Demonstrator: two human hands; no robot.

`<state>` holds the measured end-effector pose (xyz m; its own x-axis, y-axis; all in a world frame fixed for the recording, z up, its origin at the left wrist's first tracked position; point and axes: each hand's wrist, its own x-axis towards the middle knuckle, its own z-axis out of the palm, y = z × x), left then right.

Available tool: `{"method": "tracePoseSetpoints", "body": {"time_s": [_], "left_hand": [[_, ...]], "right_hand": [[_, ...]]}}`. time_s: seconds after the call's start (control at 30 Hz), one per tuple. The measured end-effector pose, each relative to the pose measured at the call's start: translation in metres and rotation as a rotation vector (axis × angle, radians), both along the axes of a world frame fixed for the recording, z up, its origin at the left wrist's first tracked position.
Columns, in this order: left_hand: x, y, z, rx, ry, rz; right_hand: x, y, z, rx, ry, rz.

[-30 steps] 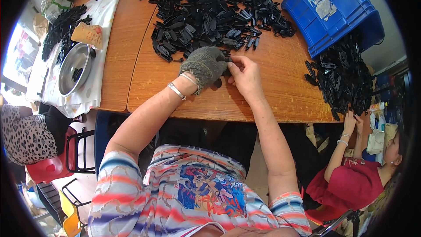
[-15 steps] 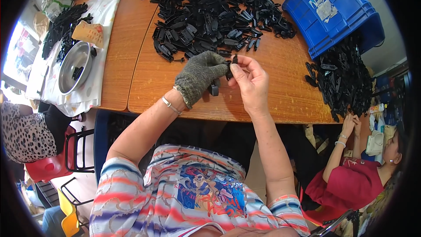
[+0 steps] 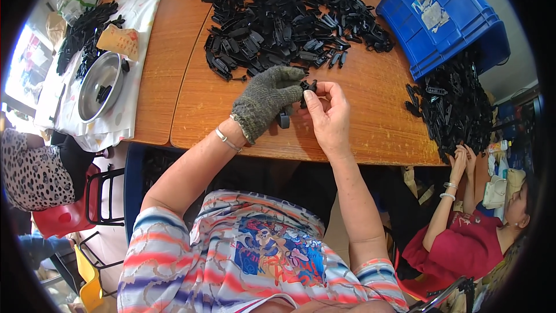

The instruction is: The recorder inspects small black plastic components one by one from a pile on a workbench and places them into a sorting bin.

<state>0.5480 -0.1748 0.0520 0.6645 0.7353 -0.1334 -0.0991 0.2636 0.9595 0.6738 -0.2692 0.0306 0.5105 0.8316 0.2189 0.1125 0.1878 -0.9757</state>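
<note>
My left hand (image 3: pixel 263 98), in a grey knitted glove, is raised above the near part of the wooden table. Its fingers are closed on a black plastic piece (image 3: pixel 283 119), whose end sticks out below the palm. Facing it, my bare right hand (image 3: pixel 330 116) pinches a small dark plastic part (image 3: pixel 307 90) between thumb and fingers. The part touches the glove's fingertips, and the fingers hide much of its shape. Beyond both hands lies a large heap of black elongated plastic pieces (image 3: pixel 278 29).
A blue crate (image 3: pixel 440 17) lies tipped at the right, with a second black heap (image 3: pixel 454 104) spilling from it. A co-worker in a red top (image 3: pixel 457 237) reaches to that heap. At left, a metal bowl (image 3: pixel 86 95) with a few black pieces rests on a white cloth (image 3: pixel 145 17).
My right hand has shifted slightly left and down, and the small part has turned between the fingertips. My gloved fingers have straightened a little.
</note>
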Motion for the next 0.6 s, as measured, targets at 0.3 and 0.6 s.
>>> {"method": "tracePoseSetpoints", "body": {"time_s": [0.3,0.6], "left_hand": [[-0.009,-0.014,0.013,0.111,0.108,-0.049],[-0.011,-0.007,0.017,0.148,0.166,-0.087]], "right_hand": [[0.000,0.000,-0.001,0.034,0.016,-0.067],[0.008,-0.007,0.011,-0.012,0.044,0.077]]}}
